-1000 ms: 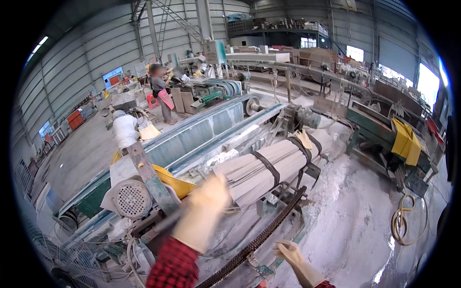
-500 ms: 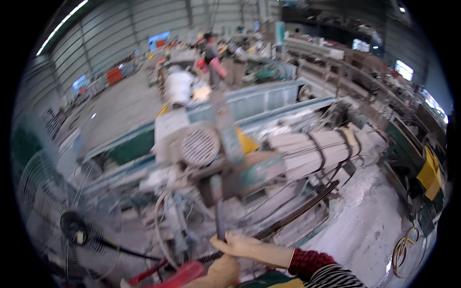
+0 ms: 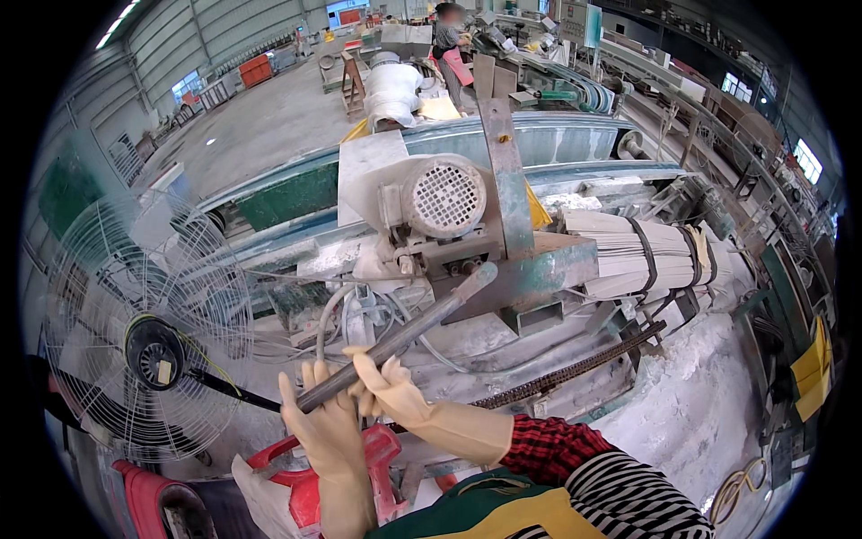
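Observation:
A long grey metal bar slants from my hands up to the right, its far end in front of the machine's motor. My right hand, in a cream rubber glove, is closed loosely around its lower part. The bar's near end lies against the palm of my left hand, gloved alike, with fingers stretched upward and the thumb apart. Beneath the motor is a worn green and rusty metal housing. A red plastic piece, perhaps a stool, sits below my hands.
A wire-caged fan stands at left. Strapped pale strips lie right of the housing, with a dark chain below them. Behind runs a blue-green machine bed. Farther back, a person stands beside a white wrapped bundle.
The bar has swung from nearly upright to a slant. My left hand has risen and spread its fingers. The whole view has shifted, bringing the fan and machine more fully into sight.

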`<state>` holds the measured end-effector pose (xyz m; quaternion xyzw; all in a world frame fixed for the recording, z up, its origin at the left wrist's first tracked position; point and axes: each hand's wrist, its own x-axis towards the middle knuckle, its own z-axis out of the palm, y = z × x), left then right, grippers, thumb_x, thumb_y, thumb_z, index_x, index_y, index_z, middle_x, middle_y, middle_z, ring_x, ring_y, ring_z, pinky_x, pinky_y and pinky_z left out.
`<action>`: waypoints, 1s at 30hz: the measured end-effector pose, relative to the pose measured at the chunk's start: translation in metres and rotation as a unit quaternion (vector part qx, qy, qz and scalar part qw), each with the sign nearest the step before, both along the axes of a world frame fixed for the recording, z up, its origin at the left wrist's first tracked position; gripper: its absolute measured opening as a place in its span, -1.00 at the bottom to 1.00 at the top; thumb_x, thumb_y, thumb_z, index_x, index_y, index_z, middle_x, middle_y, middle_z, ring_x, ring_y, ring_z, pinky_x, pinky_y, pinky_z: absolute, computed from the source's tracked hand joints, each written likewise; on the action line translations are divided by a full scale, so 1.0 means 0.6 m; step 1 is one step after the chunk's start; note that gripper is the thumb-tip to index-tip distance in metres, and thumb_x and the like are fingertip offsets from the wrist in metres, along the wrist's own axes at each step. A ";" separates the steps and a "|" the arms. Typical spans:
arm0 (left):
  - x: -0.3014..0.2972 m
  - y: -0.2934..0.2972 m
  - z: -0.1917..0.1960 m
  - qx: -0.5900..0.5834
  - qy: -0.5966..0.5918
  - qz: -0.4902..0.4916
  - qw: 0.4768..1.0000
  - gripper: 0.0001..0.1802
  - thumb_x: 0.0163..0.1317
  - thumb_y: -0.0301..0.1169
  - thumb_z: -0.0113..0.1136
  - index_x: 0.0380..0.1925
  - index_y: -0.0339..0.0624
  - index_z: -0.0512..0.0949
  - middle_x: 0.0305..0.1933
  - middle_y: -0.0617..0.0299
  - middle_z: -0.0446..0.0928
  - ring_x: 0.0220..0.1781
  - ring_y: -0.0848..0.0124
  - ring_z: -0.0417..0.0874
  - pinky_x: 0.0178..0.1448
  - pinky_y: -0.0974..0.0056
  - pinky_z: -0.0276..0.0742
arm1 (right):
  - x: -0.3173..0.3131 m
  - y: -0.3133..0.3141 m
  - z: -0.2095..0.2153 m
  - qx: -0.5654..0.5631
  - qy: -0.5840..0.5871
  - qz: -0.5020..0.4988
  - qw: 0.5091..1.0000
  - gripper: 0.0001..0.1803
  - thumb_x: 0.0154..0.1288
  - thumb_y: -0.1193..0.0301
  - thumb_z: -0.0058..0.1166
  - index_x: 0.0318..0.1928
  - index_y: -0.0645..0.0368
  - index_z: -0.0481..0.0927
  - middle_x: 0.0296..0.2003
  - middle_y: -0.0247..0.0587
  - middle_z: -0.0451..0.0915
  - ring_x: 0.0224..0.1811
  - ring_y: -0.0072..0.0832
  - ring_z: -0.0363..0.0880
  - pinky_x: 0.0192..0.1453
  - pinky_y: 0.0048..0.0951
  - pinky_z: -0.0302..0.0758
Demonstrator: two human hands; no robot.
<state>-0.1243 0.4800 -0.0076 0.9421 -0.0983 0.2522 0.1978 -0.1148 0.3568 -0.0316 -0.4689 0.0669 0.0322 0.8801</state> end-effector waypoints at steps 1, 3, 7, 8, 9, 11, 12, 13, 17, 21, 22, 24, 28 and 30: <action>0.018 -0.006 -0.002 -0.471 0.070 -0.047 0.878 -0.44 0.49 -0.17 0.08 0.31 -0.22 0.19 0.25 -0.01 0.33 0.33 0.14 0.40 0.45 0.01 0.38 | -0.001 -0.013 -0.004 0.004 0.016 0.056 0.998 -0.54 0.54 0.13 0.02 0.30 0.06 0.47 -0.42 -0.32 0.59 -0.67 -0.63 0.43 -0.62 -0.59 0.32; 0.051 -0.020 0.024 -0.907 0.157 -0.107 0.376 -0.41 0.42 -0.14 0.21 0.24 -0.25 0.23 0.24 -0.06 0.34 0.24 0.12 0.48 0.31 0.01 0.53 | -0.023 -0.075 -0.010 -0.063 -0.030 0.122 0.990 -0.53 0.50 0.12 0.05 0.30 0.04 0.49 -0.42 -0.33 0.57 -0.65 -0.66 0.42 -0.61 -0.58 0.30; 0.170 0.000 0.058 -0.821 0.114 -0.190 0.526 -0.18 0.38 -0.10 0.26 0.38 -0.34 0.08 0.40 -0.13 0.19 0.36 0.05 0.41 0.41 0.05 0.48 | -0.142 -0.246 -0.041 -0.186 0.027 0.154 0.970 -0.60 0.50 0.25 0.04 0.26 0.04 0.56 -0.28 -0.31 0.64 -0.36 -0.59 0.61 -0.27 -0.51 0.57; 0.207 -0.032 0.124 -0.810 0.070 -0.169 0.557 -0.10 0.37 -0.08 0.27 0.43 -0.37 0.01 0.46 -0.15 0.12 0.42 0.05 0.36 0.45 0.07 0.45 | -0.183 -0.291 -0.092 -0.332 -0.022 0.086 0.939 -0.61 0.48 0.28 0.05 0.23 0.08 0.58 -0.25 -0.32 0.68 -0.28 -0.62 0.62 -0.19 -0.55 0.60; 0.241 -0.028 0.172 -0.769 0.060 -0.227 0.594 0.00 0.35 -0.09 0.30 0.47 -0.41 -0.10 0.53 -0.15 0.02 0.49 0.06 0.29 0.52 0.08 0.39 | -0.232 -0.324 -0.144 -0.343 -0.013 0.029 0.939 -0.60 0.44 0.28 0.11 0.22 0.12 0.59 -0.26 -0.34 0.70 -0.29 -0.64 0.62 -0.18 -0.57 0.60; 0.343 -0.109 0.248 -0.712 0.134 -0.281 0.629 -0.05 0.37 -0.18 0.28 0.47 -0.41 -0.10 0.54 -0.16 0.01 0.52 0.06 0.23 0.53 0.10 0.37 | -0.354 -0.401 -0.174 -0.269 0.200 -0.125 0.934 -0.61 0.41 0.34 0.13 0.19 0.20 0.60 -0.30 -0.27 0.70 -0.36 -0.65 0.59 -0.33 -0.56 0.56; 0.390 -0.157 0.282 -0.680 0.129 -0.301 0.656 -0.16 0.35 -0.18 0.31 0.39 -0.44 0.10 0.40 -0.14 0.21 0.42 0.12 0.35 0.48 0.13 0.43 | -0.419 -0.439 -0.203 -0.233 0.235 -0.187 0.925 -0.59 0.42 0.35 0.11 0.20 0.26 0.56 -0.32 -0.22 0.69 -0.42 -0.58 0.61 -0.44 -0.58 0.54; 0.412 -0.223 0.323 -0.627 0.128 -0.322 0.697 -0.27 0.32 -0.15 0.35 0.29 -0.40 0.28 0.26 -0.08 0.34 0.27 0.19 0.47 0.39 0.20 0.50 | -0.476 -0.457 -0.224 -0.191 0.266 -0.278 0.903 -0.61 0.48 0.39 0.00 0.25 0.21 0.52 -0.36 -0.13 0.69 -0.54 -0.56 0.60 -0.59 -0.61 0.51; 0.405 -0.526 0.399 -0.446 0.091 -0.362 0.814 -0.29 0.19 -0.03 0.44 0.17 -0.28 0.48 -0.23 0.23 0.57 -0.34 0.56 0.57 -0.26 0.40 0.52 | -0.639 -0.481 -0.274 -0.187 0.355 -0.429 0.809 -0.57 0.54 0.20 -0.03 0.24 0.19 0.53 -0.34 -0.07 0.70 -0.67 -0.53 0.59 -0.66 -0.63 0.44; 0.324 -0.755 0.300 -0.083 0.044 -0.465 0.880 -0.19 0.10 0.01 0.45 0.28 -0.14 0.44 -0.04 0.06 0.63 -0.01 0.30 0.65 0.03 0.19 0.57 | -0.593 -0.485 -0.263 -0.168 0.342 -0.425 0.821 -0.58 0.55 0.22 -0.04 0.24 0.18 0.54 -0.34 -0.09 0.70 -0.66 -0.54 0.60 -0.64 -0.65 0.45; 0.207 -0.763 0.269 -0.023 0.044 -0.429 0.902 -0.27 0.13 -0.08 0.42 0.28 -0.05 0.44 0.06 0.00 0.63 0.16 0.09 0.64 0.20 0.06 0.56 | -0.571 -0.484 -0.255 -0.180 0.302 -0.412 0.841 -0.60 0.55 0.25 -0.04 0.23 0.21 0.54 -0.33 -0.08 0.70 -0.66 -0.55 0.60 -0.61 -0.65 0.47; 0.077 -0.781 0.167 0.111 0.143 -0.500 0.847 -0.58 0.34 -0.28 0.08 0.17 -0.13 0.50 0.09 -0.05 0.62 0.07 0.01 0.69 0.15 -0.03 0.60 | -0.525 -0.490 -0.231 -0.191 0.258 -0.369 0.873 -0.58 0.55 0.28 -0.03 0.26 0.29 0.49 -0.30 -0.04 0.70 -0.62 -0.55 0.61 -0.59 -0.64 0.50; -0.082 -0.655 -0.005 0.397 0.178 -0.559 0.706 -0.61 0.28 -0.38 0.15 0.10 -0.20 0.48 -0.17 0.16 0.70 -0.19 0.24 0.77 -0.15 0.03 0.65 | -0.468 -0.489 -0.175 -0.223 0.204 -0.313 0.900 -0.57 0.56 0.30 -0.04 0.25 0.34 0.49 -0.29 -0.03 0.71 -0.59 -0.55 0.63 -0.56 -0.66 0.50; -0.116 -0.549 -0.118 0.403 0.110 -0.609 0.674 -0.54 0.17 -0.44 0.24 0.11 -0.20 0.51 -0.29 0.20 0.71 -0.24 0.27 0.77 -0.21 0.12 0.59 | -0.462 -0.478 -0.162 -0.215 0.190 -0.303 0.909 -0.57 0.55 0.31 -0.05 0.24 0.36 0.49 -0.26 -0.03 0.72 -0.58 -0.55 0.63 -0.55 -0.67 0.50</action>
